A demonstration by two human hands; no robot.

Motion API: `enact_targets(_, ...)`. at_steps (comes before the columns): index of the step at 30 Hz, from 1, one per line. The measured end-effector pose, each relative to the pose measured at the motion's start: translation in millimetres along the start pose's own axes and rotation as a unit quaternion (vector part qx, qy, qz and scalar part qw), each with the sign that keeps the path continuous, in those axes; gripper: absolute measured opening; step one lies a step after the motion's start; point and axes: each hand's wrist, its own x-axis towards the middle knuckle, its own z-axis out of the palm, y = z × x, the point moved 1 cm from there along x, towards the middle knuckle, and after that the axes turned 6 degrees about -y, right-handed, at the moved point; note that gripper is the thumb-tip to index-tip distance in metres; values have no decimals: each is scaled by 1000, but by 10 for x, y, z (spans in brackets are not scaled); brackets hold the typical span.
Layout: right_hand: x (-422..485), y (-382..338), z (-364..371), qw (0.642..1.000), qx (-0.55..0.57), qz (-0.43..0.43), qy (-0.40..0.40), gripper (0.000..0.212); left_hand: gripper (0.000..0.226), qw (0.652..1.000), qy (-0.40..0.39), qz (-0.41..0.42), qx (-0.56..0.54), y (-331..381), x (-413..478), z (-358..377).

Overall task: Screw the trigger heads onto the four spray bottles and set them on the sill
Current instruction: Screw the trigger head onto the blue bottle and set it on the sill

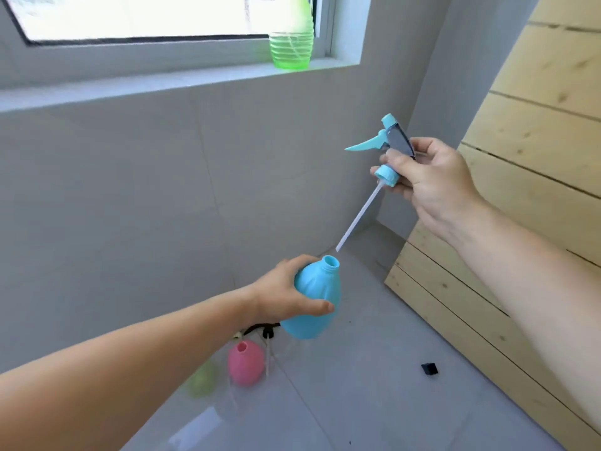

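My left hand (pixel 286 292) grips a light blue bottle (pixel 317 299) in mid-air, its open neck tilted up and to the right. My right hand (pixel 432 180) holds a blue trigger head (pixel 385 148) above it; the tip of its white dip tube (pixel 357 216) hangs just above the bottle's mouth. A green translucent bottle (pixel 291 43) stands at the right end of the window sill (pixel 130 87), its top cut off by the frame. On the floor lie a pink bottle (pixel 245 362) with an open neck, a blurred green bottle (pixel 202 379) and a black trigger head (pixel 263 330).
A grey tiled wall runs under the sill, and grey floor tiles (pixel 357 402) spread below. Pale wooden boards (pixel 520 190) lean against the wall on the right. A small black piece (pixel 429 368) lies on the floor near the boards.
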Motion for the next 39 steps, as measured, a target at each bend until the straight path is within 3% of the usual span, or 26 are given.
enact_targets(4, -283, -396, 150, 999, 0, -48, -8, 30, 69, 1000, -13, -7, -11, 142, -299, -35)
enact_targets(12, -676, -336, 331, 997, -61, -34, -24, 22, 62, 999, -7, 8, -51, 304, -612, -80)
enact_targets(18, -865, -10, 454, 980, -148, 33, -131, 26, 67, 997, 16, 4, -75, 398, -637, -59)
enact_targets(31, -807, 119, 199, 928, -206, 69, -301, 36, 48, 994, -49, -27, -92, 366, -554, -53)
enact_targets(34, -784, 159, 194, 916, -230, 76, -320, 36, 43, 995, -48, -24, -79, 351, -537, -73)
enact_targets(39, -733, 192, 211, 931, -200, 58, -301, 36, 37, 991, -45, -36, -120, 331, -494, -93)
